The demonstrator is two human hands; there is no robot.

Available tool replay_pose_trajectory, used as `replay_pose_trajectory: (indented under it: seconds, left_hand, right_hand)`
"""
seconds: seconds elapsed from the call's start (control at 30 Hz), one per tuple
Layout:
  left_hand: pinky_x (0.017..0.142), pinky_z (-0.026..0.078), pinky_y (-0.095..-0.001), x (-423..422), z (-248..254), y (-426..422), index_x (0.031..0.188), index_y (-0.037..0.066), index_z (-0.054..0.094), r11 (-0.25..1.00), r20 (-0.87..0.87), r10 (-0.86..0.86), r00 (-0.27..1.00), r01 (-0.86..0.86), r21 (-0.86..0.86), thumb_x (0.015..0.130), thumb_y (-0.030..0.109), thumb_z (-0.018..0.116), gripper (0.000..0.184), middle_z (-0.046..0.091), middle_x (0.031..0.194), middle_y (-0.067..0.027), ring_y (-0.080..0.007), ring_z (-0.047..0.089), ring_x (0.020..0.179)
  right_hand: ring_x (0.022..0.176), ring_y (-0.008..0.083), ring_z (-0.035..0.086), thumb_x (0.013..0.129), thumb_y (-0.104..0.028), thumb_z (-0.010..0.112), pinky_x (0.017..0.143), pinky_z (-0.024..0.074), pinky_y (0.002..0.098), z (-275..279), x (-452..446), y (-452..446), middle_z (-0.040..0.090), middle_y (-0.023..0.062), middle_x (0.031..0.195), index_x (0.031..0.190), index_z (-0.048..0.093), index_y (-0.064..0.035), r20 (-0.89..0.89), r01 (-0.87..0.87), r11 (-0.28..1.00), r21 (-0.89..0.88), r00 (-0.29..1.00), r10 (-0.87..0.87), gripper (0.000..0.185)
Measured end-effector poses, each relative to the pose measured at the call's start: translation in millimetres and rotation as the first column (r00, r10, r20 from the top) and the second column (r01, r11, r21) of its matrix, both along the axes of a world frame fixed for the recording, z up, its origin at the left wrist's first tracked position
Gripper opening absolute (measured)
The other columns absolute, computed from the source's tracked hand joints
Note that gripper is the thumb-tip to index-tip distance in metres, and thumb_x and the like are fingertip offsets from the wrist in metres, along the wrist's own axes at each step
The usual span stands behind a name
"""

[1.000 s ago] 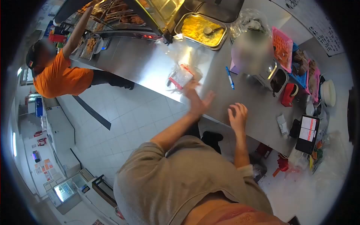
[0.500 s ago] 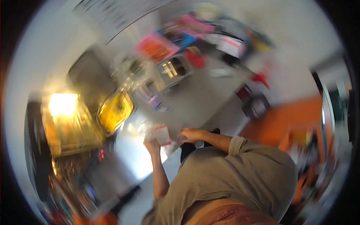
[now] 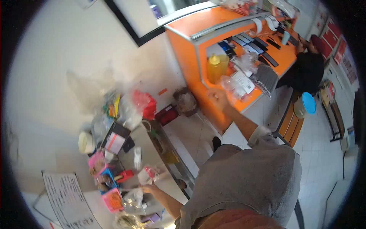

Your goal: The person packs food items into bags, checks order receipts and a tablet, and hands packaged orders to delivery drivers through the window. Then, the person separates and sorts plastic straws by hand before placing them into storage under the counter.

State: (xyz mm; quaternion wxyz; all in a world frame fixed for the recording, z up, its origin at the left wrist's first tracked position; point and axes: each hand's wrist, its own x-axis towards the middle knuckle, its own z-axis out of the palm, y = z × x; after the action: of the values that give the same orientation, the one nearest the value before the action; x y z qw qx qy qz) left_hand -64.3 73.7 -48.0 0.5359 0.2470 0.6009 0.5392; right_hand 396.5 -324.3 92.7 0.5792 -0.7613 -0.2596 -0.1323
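Note:
My left hand is over the grey table, its fingers pinched at the edge of a white packet with red markings. Just below that hand lies a clear plastic bag. My right hand is raised at the front of the orange counter, fingers curled in; anything inside them is hidden. Close to it on the counter are a printed white paper in clear plastic and a yellow squeeze bottle.
Pink tray, blue basket and red bag crowd the table. Several phones lie on the counter. A blue-lidded tub stands on a wooden bench. A person in black sits beyond.
The view has swung right, from the table and lit food trays to the orange counter. My right hand has moved out to the counter; my left stays over the table with the packet.

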Motion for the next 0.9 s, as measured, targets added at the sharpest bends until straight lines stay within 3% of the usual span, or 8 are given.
replay_pose_trajectory:
  seconds: [0.17,0.3,0.43,0.53,0.6,0.63,0.7,0.9]
  left_hand:
    - [0.081,0.052,-0.0551,57,43,-5,0.126,0.008,0.05,0.992,-0.13,0.057,0.99,-0.072,-0.108,0.093,0.047,0.045,0.051,0.046,0.123,-0.016,-0.0367,0.047,0.109]
    - [0.085,0.051,-0.0534,80,53,-2,0.131,0.009,0.045,0.999,-0.2,-0.003,0.98,-0.007,-0.047,0.094,0.043,0.046,0.051,0.043,0.13,-0.0143,-0.0355,0.046,0.113]
    - [0.089,0.049,-0.0516,83,65,-5,0.136,0.009,0.041,0.994,-0.245,-0.081,0.966,0.097,0.052,0.095,0.039,0.047,0.052,0.04,0.136,-0.0127,-0.0342,0.045,0.118]
    - [0.092,0.048,-0.0503,80,76,-18,0.14,0.009,0.038,0.955,-0.229,-0.166,0.959,0.214,0.205,0.095,0.036,0.048,0.054,0.038,0.141,-0.0115,-0.0333,0.044,0.121]
    - [0.094,0.048,-0.0495,105,107,-38,0.143,0.01,0.036,0.911,-0.159,-0.248,0.955,0.286,0.297,0.096,0.035,0.048,0.055,0.037,0.145,-0.0107,-0.0327,0.043,0.124]
    - [0.095,0.047,-0.049,123,130,-46,0.144,0.01,0.035,0.887,-0.085,-0.303,0.949,0.314,0.34,0.096,0.034,0.049,0.056,0.036,0.146,-0.0103,-0.0324,0.043,0.125]
    - [0.096,0.045,-0.0445,178,219,-75,0.14,0.009,0.04,0.888,0.093,-0.395,0.914,0.355,0.292,0.096,0.033,0.05,0.051,0.041,0.142,-0.0085,-0.0299,0.044,0.124]
    - [0.102,0.041,-0.0447,271,337,-135,0.135,0.003,0.041,0.669,0.398,-0.733,0.552,0.481,0.567,0.099,0.042,0.044,0.053,0.044,0.137,-0.0119,-0.0262,0.046,0.124]
  right_hand:
    - [0.074,0.0116,0.061,0.091,-0.015,0.058,0.067,0.0474,0.027,83,138,-124,0.066,0.0056,0.078,0.093,0.065,0.0001,0.089,0.51,0.826,0.242,0.836,-0.542,0.017]
    - [0.07,0.0113,0.056,0.091,-0.014,0.056,0.066,0.0451,0.0271,85,204,-175,0.064,0.0045,0.078,0.093,0.065,0.0004,-0.032,0.576,0.713,0.401,0.786,-0.617,0.017]
    - [0.07,0.0103,0.055,0.09,-0.008,0.058,0.066,0.0452,0.0275,94,187,-128,0.063,0.0042,0.078,0.09,0.064,0.0014,0.196,0.451,0.769,0.452,0.792,-0.579,0.011]
    - [0.07,0.0143,0.061,0.088,-0.005,0.061,0.065,0.0473,0.0261,80,148,-63,0.067,0.0092,0.08,0.092,0.064,0.0011,0.408,0.287,0.94,0.184,0.848,-0.339,0.008]
    - [0.072,0.0191,0.065,0.085,-0.009,0.065,0.066,0.049,0.0291,95,113,1,0.068,0.0092,0.078,0.094,0.065,0.0003,0.236,-0.092,0.995,0.044,0.969,0.079,0.013]
    - [0.09,0.0251,0.065,0.082,-0.013,0.07,0.08,0.0494,0.0346,95,97,25,0.067,0.0118,0.095,0.108,0.064,-0.0031,0.007,-0.324,0.943,-0.075,0.945,0.326,0.029]
    - [0.118,0.0309,0.052,0.077,-0.02,0.076,0.1,0.0406,0.0406,117,57,79,0.054,0.0175,0.126,0.127,0.054,-0.0076,0.037,-0.68,0.696,-0.231,0.708,0.705,0.055]
    - [0.135,0.0359,0.031,0.064,-0.03,0.085,0.11,0.0282,0.0464,134,14,170,0.029,0.0216,0.147,0.141,0.037,-0.0102,0.181,-0.834,0.517,-0.194,0.487,0.854,0.093]
